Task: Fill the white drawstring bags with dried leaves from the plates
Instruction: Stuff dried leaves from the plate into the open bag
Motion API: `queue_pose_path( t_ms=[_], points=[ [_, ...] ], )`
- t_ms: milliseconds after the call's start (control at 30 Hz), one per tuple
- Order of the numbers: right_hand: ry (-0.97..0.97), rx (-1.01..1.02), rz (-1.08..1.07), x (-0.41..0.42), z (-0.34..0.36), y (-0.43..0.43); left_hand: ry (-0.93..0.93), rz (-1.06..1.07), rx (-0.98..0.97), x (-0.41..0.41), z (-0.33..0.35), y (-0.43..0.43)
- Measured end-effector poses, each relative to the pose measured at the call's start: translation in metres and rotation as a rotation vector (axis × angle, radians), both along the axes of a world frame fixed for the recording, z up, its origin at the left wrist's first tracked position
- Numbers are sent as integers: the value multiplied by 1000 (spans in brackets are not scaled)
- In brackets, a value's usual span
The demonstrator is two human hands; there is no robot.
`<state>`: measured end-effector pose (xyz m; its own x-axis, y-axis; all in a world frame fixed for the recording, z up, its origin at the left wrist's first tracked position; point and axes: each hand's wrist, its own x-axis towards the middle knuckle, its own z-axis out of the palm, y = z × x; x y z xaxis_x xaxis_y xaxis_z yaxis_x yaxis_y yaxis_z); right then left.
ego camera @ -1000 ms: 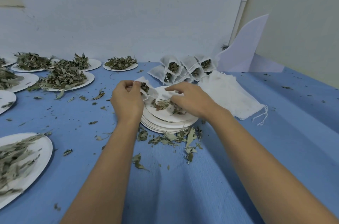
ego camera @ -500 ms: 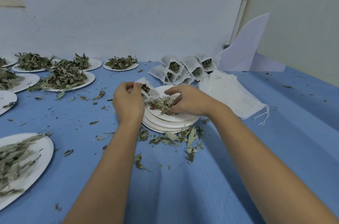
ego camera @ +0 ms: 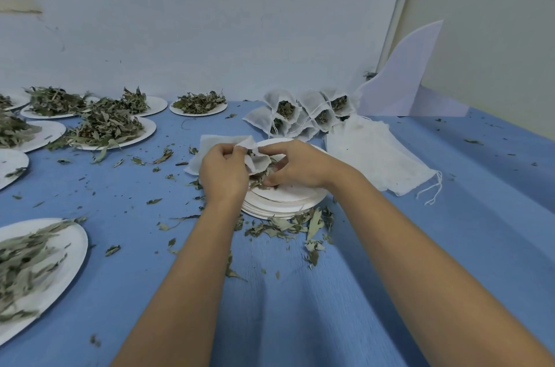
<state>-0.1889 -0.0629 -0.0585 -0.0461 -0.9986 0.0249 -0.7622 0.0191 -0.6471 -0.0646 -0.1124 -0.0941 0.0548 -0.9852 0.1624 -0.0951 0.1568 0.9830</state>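
Observation:
My left hand (ego camera: 223, 169) pinches the rim of a small white drawstring bag (ego camera: 255, 156) above a stack of white plates (ego camera: 285, 201). My right hand (ego camera: 295, 165) grips a clump of dried leaves (ego camera: 262, 179) at the bag's mouth, fingers curled. Part of the bag and the leaves is hidden behind my fingers. Several filled bags (ego camera: 303, 115) lean together at the back. A pile of flat unfilled bags (ego camera: 375, 153) lies to the right of the plate stack.
Plates heaped with dried leaves stand at the back left (ego camera: 111, 129) and back centre (ego camera: 198, 103); another plate (ego camera: 36, 270) lies near left. Loose leaves (ego camera: 288, 225) are scattered on the blue cloth. A white board (ego camera: 405, 78) leans in the far right corner.
My right hand gathered leaves off the top plate and carried them left to the bag's mouth. The left hand has kept hold of the bag and turned its opening toward the right hand.

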Motion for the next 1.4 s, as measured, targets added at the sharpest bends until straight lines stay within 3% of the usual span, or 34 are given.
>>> queue_pose_path(
  t_ms=[267,533,700,767,867,933,1033,1133,1400],
  points=[
    [-63,-132,-111,17,-12,-13,135,-84,150,1,0,-3],
    [66,-196,-255,25,-19,-16,447,-32,217,1,12,1],
    [191,-242,-264,23,-17,-12,409,47,169,4,16,2],
    [78,-303,-313,17,-14,-7,311,76,97,5,17,1],
    [-370,-310,-367,0,-2,4,142,120,-60,6,20,4],
    [-647,-250,-268,-9,9,11,31,134,-147,5,22,7],
    [-775,-165,-82,-6,23,17,-73,133,-223,2,23,9],
    [-751,-159,-65,5,28,14,-131,112,-247,-1,22,11],
    [-302,-283,-416,23,10,3,-15,-27,-226,-5,23,19]
  ],
)
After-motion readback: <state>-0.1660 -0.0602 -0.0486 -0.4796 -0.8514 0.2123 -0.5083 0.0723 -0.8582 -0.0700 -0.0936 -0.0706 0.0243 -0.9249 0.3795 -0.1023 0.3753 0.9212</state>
